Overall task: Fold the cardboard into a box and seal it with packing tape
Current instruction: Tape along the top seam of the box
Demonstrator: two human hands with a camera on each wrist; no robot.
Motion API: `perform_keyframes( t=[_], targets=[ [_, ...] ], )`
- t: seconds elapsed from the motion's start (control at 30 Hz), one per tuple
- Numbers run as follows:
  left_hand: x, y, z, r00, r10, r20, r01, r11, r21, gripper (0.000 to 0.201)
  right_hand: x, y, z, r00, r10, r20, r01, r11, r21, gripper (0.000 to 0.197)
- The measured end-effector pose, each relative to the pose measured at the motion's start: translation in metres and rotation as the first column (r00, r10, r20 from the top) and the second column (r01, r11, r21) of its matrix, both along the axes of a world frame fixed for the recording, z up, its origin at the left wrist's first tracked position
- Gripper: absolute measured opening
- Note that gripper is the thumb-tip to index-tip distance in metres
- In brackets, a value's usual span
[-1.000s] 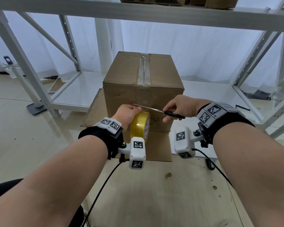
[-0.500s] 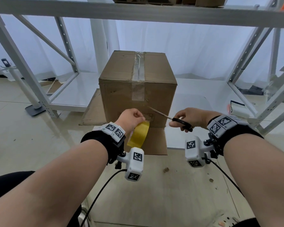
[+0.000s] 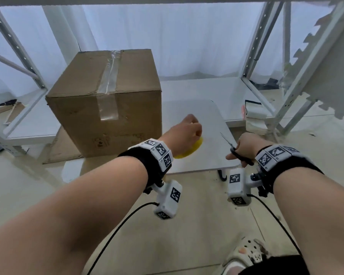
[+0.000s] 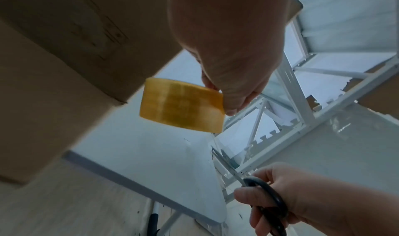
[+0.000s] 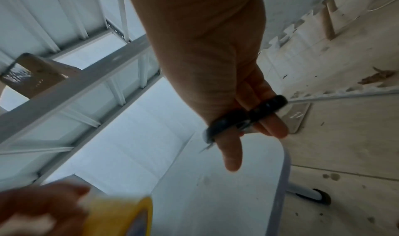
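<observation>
The cardboard box (image 3: 105,100) stands closed on flattened cardboard on the floor, tape strip (image 3: 109,90) over its top seam and down the front, left of the low white table (image 3: 211,120). I'd judge sealing done and the tools due down. My left hand (image 3: 184,133) grips the yellow tape roll (image 4: 181,106) over the table; my right hand (image 3: 244,147), fingers through the handles, holds the scissors (image 4: 254,188), so I'd lower both flat, blades pointing away.

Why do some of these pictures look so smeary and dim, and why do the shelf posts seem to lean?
Head view: bright, with white curtains behind; the wide lens bends the shelf posts outward.
Left wrist view: dim and backlit, the left hand a dark shape; the tape roll is slightly smeared.
Right wrist view: the right hand is shadowed, and the tape roll at the bottom edge is badly blurred.
</observation>
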State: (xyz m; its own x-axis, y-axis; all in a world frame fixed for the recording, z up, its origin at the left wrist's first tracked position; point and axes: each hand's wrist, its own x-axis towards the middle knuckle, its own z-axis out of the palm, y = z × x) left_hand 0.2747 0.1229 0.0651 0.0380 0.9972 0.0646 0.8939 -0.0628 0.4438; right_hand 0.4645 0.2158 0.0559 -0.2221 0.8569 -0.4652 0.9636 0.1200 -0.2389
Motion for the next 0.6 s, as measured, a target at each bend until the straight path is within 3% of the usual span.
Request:
perform_keyframes(
  t=[0.13,0.3,0.47,0.6],
  targets=[
    [0.017,0.038,-0.009,0.956,-0.146,-0.255,0.150,0.989,-0.001,0.024,-0.008,0.012,-0.027,1.000,0.023,-0.007,-0.021,0.987,0.161,0.028],
    [0.016,0.090,-0.045,0.869,-0.283,-0.406,0.269,0.959,-0.094,0.019,-0.011,0.035,-0.053,0.999,0.048,-0.015,-0.045,0.982,0.185,0.036],
    [0.022,0.129,-0.076,0.905,-0.265,-0.334,0.262,0.963,-0.053,0.017,-0.010,0.055,-0.072,0.994,0.073,-0.080,-0.057,0.980,0.189,0.026],
    [0.028,0.143,-0.093,0.955,-0.242,-0.171,0.244,0.970,-0.008,0.019,-0.015,0.059,-0.076,0.987,0.076,-0.145,-0.046,0.979,0.197,0.033]
  ],
)
